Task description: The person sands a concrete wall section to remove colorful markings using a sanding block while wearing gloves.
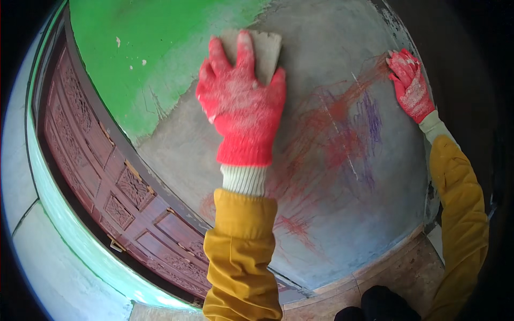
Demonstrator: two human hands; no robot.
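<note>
My left hand (243, 100), in a red work glove with pale dust on its back, presses a flat grey abrasive block (266, 50) against the wall. Its fingers spread over the block, and the thumb lies at the block's right side. Bare grey plaster (321, 52) surrounds the block, with bright green paint (132, 44) up and to the left, ending in a ragged edge. My right hand (409, 86), in a matching dusty glove, rests near the right edge of the wall. No object shows in it; its palm is hidden.
Red scribbles (341, 148) and purple ones (368, 116) mark the plaster. A carved brown wooden door (100, 160) with a handle (116, 243) stands at left in a dark frame. Brown floor tiles (397, 269) and dark footwear (385, 305) appear below. Beyond the right wall edge is dark.
</note>
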